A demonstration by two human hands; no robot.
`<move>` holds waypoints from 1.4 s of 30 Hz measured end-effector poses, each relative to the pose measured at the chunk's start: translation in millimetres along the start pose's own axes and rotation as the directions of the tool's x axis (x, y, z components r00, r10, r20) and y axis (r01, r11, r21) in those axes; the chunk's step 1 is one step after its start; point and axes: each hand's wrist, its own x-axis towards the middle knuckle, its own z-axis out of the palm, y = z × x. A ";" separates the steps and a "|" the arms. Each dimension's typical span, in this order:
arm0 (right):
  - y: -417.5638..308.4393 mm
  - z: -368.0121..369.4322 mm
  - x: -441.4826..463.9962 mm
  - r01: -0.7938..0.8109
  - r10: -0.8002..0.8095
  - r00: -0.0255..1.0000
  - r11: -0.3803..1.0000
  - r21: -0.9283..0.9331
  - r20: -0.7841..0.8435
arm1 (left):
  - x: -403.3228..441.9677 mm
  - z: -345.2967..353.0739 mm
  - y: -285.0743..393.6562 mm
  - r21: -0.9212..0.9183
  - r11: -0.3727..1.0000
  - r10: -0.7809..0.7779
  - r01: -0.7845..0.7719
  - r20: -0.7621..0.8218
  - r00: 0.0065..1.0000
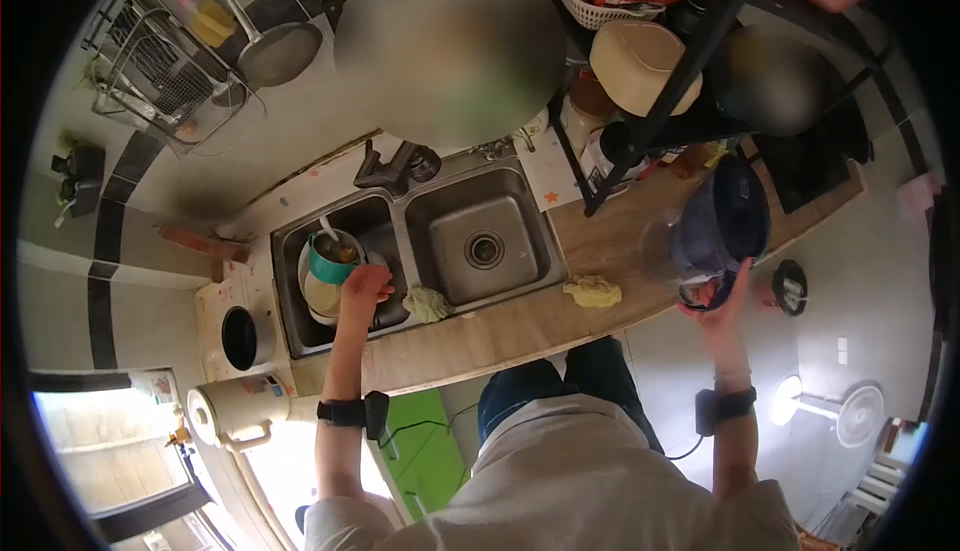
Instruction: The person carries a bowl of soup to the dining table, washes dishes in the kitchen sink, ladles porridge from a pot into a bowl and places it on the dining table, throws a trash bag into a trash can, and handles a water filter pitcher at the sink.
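My left hand (370, 284) hovers over the left sink basin with loosely bent fingers and nothing visible in them. Right beside it is a teal cup (331, 267) with a pale utensil handle sticking out and something yellowish inside; whether the hand touches it I cannot tell. Under the cup sit pale dishes (318, 298), partly hidden. On the right, over the counter edge, my right hand (718, 313) grips a dark blue jug (722, 226) by its handle. The jug tilts, its opening facing right.
The right basin (484, 196) has a drain strainer. A greenish scrubbing cloth (428, 304) lies on the sink's front rim, a yellow cloth (592, 291) on the wooden counter (500, 333). A black rack (655, 121) stands at right. A dark pot (245, 338) sits left.
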 end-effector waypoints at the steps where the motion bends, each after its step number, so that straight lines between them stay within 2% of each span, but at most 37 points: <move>1: -2.8 2.8 -6.7 0.011 -0.011 1.000 1.000 0.002 -0.017 | 15.1 -4.9 -14.1 0.023 0.999 -0.027 0.025 0.065 0.998; 4: 8.0 -18.7 -16.2 0.135 -0.134 0.991 0.980 -0.146 0.021 | 60.3 -5.3 -49.6 0.100 0.995 -0.055 0.030 0.261 0.964; 5: 9.3 -23.2 -23.1 0.191 -0.178 0.980 0.964 -0.185 0.083 | 67.0 -2.4 -57.2 0.127 0.992 -0.059 0.018 0.330 0.942; 7: 24.4 -31.6 -29.0 0.276 -0.264 0.961 0.903 -0.330 0.083 | 64.0 18.9 -57.8 0.209 0.977 -0.002 -0.047 0.230 0.973; 8: 25.4 -38.6 -34.3 0.329 -0.331 0.941 0.857 -0.397 0.066 | 65.6 44.8 -49.1 0.240 0.966 0.049 -0.100 0.212 0.976; 9: 25.1 -38.7 -42.8 0.353 -0.351 0.932 0.826 -0.440 0.088 | 57.1 67.5 -25.9 0.354 0.899 0.158 -0.259 0.290 0.944; 11: 28.9 -35.6 -52.2 0.385 -0.370 0.919 0.776 -0.500 0.134 | 43.0 123.6 -1.5 0.123 0.882 0.365 -0.455 0.431 0.825; 12: 33.7 -34.3 -54.8 0.391 -0.367 0.917 0.759 -0.520 0.155 | 30.4 146.0 11.0 0.010 0.852 0.461 -0.524 0.464 0.757; 14: 40.9 -31.0 -57.9 0.401 -0.345 0.916 0.739 -0.542 0.206 | 9.6 188.3 64.3 -0.034 0.875 0.404 -0.483 0.600 0.690; 16: 51.2 -27.9 -63.1 0.412 -0.317 0.911 0.728 -0.548 0.263 | 3.1 220.8 100.8 -0.163 0.897 0.411 -0.410 0.646 0.643; 18: 54.5 -11.5 -79.8 0.443 -0.309 0.895 0.697 -0.564 0.321 | 5.7 246.5 128.6 -0.255 0.916 0.399 -0.309 0.639 0.658; 20: 54.5 3.8 -97.3 0.406 -0.254 0.913 0.648 -0.645 0.319 | 2.2 258.1 151.9 -0.273 0.909 0.416 -0.314 0.609 0.675; 21: 56.7 9.3 -101.7 0.412 -0.211 0.903 0.670 -0.617 0.374 | -1.8 257.4 158.4 -0.280 0.908 0.420 -0.313 0.597 0.684; 22: 61.0 12.9 -102.6 0.406 -0.144 0.894 0.657 -0.635 0.424 | -4.5 250.2 160.8 -0.192 0.867 0.472 -0.460 0.615 0.631; 24: 68.0 19.6 -102.5 0.407 -0.021 0.862 0.624 -0.667 0.506 | -5.8 229.8 167.1 -0.036 0.692 0.547 -0.721 0.678 0.491; 25: 78.1 23.4 -99.7 0.368 0.026 0.865 0.647 -0.668 0.501 | -13.1 215.6 172.1 0.010 0.882 0.306 -0.470 0.748 0.590; 28: 94.1 45.6 -92.1 0.346 0.144 0.789 0.700 -0.625 0.598 | -21.4 175.6 157.7 0.197 0.879 0.204 -0.434 0.668 0.716; 31: 111.0 71.4 -90.4 0.278 0.199 0.800 0.714 -0.643 0.567 | -18.7 147.2 121.3 0.178 0.943 0.135 -0.283 0.571 0.810; 34: 134.4 71.6 -73.1 0.297 0.313 0.747 0.632 -0.716 0.587 | -11.2 125.1 87.6 0.198 0.917 0.208 -0.345 0.501 0.840; 38: 128.2 84.4 -77.4 0.229 0.367 0.715 0.681 -0.695 0.595 | -16.8 117.3 75.8 -0.056 0.991 0.130 -0.118 0.349 0.928; 39: 127.0 85.9 -76.6 0.239 0.373 0.709 0.671 -0.702 0.598 | -19.4 119.8 77.7 -0.084 0.981 0.194 -0.175 0.339 0.921; 41: 121.7 87.6 -72.9 0.320 0.373 0.699 0.599 -0.734 0.610 | -22.9 123.1 81.4 -0.100 0.980 0.193 -0.171 0.283 0.940; 42: 117.8 89.3 -76.2 0.360 0.323 0.721 0.581 -0.730 0.613 | -23.8 123.6 82.8 -0.108 0.979 0.193 -0.170 0.254 0.948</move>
